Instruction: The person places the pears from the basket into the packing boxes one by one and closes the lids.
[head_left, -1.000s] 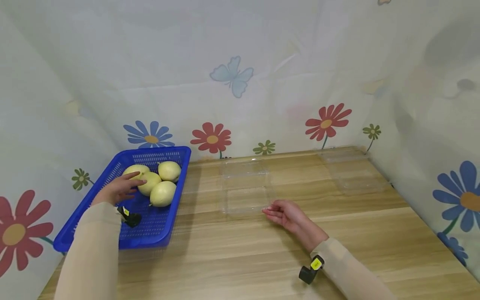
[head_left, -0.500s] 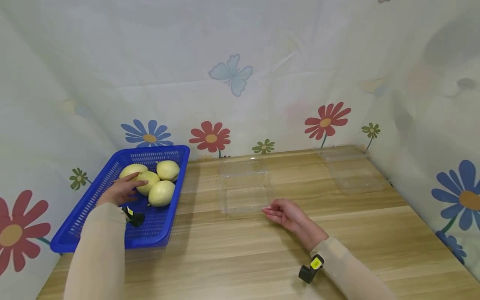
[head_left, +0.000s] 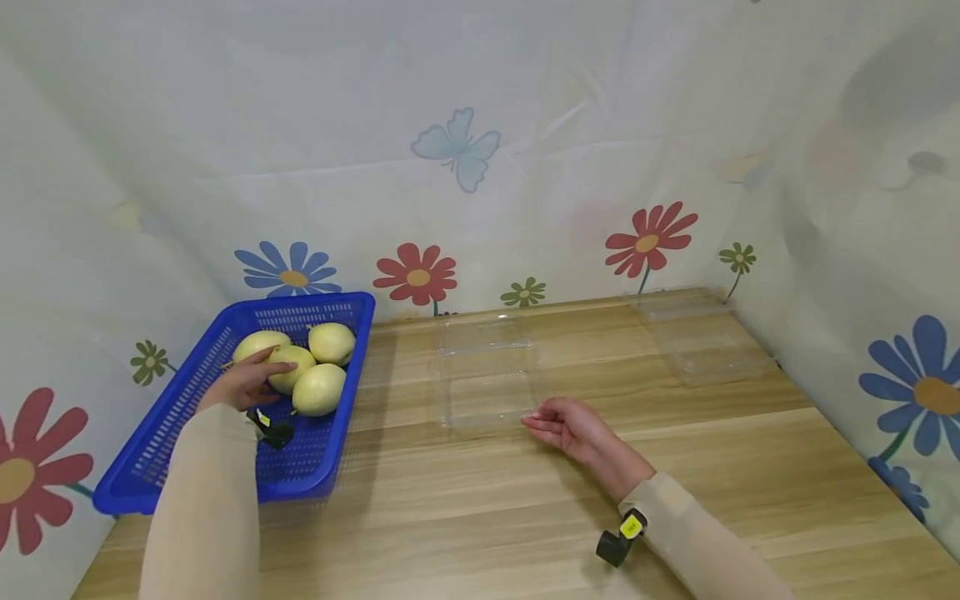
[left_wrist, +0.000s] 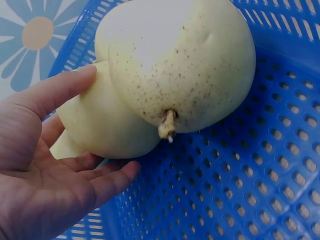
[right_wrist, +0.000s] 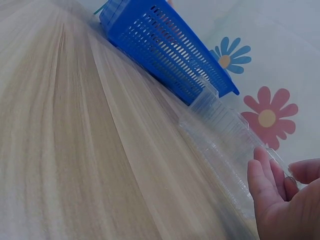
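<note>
Several pale yellow pears lie grouped in the blue plastic basket (head_left: 362,358) at the left. My left hand (head_left: 242,385) reaches into it and grips one pear (left_wrist: 102,117), thumb on its upper side and fingers curled beneath. A nearer pear (left_wrist: 185,65) with a short brown stem overlaps it in the left wrist view. With thumb and fingertips, my right hand (head_left: 573,429) pinches the near right corner of a clear plastic box (head_left: 491,400), which rests on the wooden table. The box's ribbed wall (right_wrist: 220,150) shows in the right wrist view.
Another clear plastic piece (head_left: 708,350) lies at the table's back right. Behind the table (head_left: 450,517) and along both sides hangs a flower-printed cloth (head_left: 562,225). The basket's raised walls surround the pears and my left hand.
My left hand has moved slightly right and its fingers have closed in around a pear. The right hand stays at the box's corner. The head view has shifted a little.
</note>
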